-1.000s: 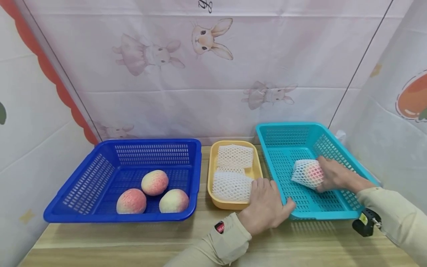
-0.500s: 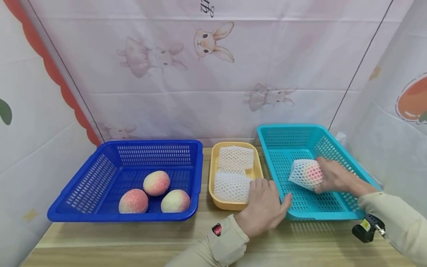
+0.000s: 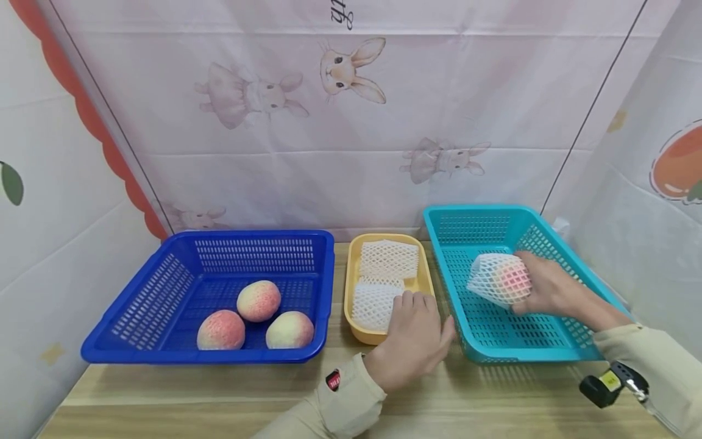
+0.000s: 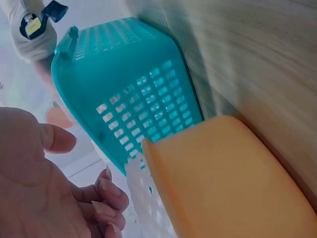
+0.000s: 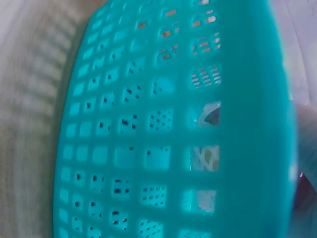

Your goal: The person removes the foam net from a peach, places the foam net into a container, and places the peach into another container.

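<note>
My right hand [image 3: 548,285] grips a pink and cream peach [image 3: 515,281] in a white foam net sleeve [image 3: 484,277], over the teal basket [image 3: 446,210]. The sleeve's loose end points left. In the right wrist view the basket wall [image 5: 247,119] hides most of this hand. My left hand [image 3: 410,338] is at the near right corner of the yellow tray [image 3: 351,305], fingers bent loosely. It overlaps a white foam net [image 3: 375,305] in the head view. Nothing shows between its fingers [image 4: 111,196] in the left wrist view. Another foam net [image 3: 388,259] lies farther back in the tray.
At left stands a blue basket [image 3: 205,356] with three peaches, one [image 3: 259,300] behind the other two. The containers stand in a row on a wooden table [image 3: 219,396]. A rabbit-printed sheet [image 3: 356,128] rises close behind them.
My left hand has shifted left, from beside the teal basket's rim toward the yellow tray. The right hand has moved the sleeved peach slightly up and left.
</note>
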Tool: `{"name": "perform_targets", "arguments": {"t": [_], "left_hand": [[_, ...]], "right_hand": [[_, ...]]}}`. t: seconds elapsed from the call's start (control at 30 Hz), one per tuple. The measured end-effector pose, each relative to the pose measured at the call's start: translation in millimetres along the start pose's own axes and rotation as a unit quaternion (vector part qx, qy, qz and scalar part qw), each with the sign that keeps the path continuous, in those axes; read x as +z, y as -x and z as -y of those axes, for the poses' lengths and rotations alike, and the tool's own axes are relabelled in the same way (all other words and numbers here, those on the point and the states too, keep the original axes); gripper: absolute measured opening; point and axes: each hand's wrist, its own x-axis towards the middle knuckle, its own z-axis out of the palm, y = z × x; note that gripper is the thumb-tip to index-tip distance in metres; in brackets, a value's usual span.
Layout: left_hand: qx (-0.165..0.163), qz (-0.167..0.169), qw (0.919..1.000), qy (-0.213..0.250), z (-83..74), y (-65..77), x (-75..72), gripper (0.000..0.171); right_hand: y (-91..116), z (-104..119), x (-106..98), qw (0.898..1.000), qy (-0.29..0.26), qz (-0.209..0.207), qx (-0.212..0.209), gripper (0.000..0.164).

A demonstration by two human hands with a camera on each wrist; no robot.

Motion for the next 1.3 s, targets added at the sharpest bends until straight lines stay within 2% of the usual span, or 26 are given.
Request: {"name": "perform_targets", "arguments": {"t": [0.17, 0.37, 0.57, 0.87, 1.0, 1.3], "left_hand": [[0.011, -0.015, 0.9998, 0.004, 13.7, 7.9, -3.6, 0.039], [0.013, -0.025, 0.9995, 0.012, 27.9, 18.7, -14.6, 0.039], [0.006, -0.052, 0.9985, 0.018, 37.9, 29.5, -26.1, 0.039], [0.007, -0.056, 0.9972, 0.049, 51.7, 47.1, -46.8, 0.036], [0.012, -0.056, 0.9968, 0.056, 58.3, 56.8, -53.6, 0.039], [0.038, -0.100, 0.9927, 0.056, 68.6, 78.9, -60.2, 0.036]], "right_hand": [[6.4, 12.1, -4.8, 1.000, 0.002, -0.017, -0.024, 0.100], [12.5, 32.8, -12.6, 0.998, -0.002, -0.040, -0.048, 0.103], [15.8, 57.9, -18.8, 0.997, -0.004, -0.045, -0.064, 0.104], [21.2, 100.0, -22.2, 0.994, -0.025, -0.050, -0.095, 0.104], [26.0, 118.3, -21.0, 0.992, -0.034, -0.049, -0.112, 0.104], [38.0, 145.1, -4.7, 0.982, -0.016, -0.066, -0.175, 0.106]]}}
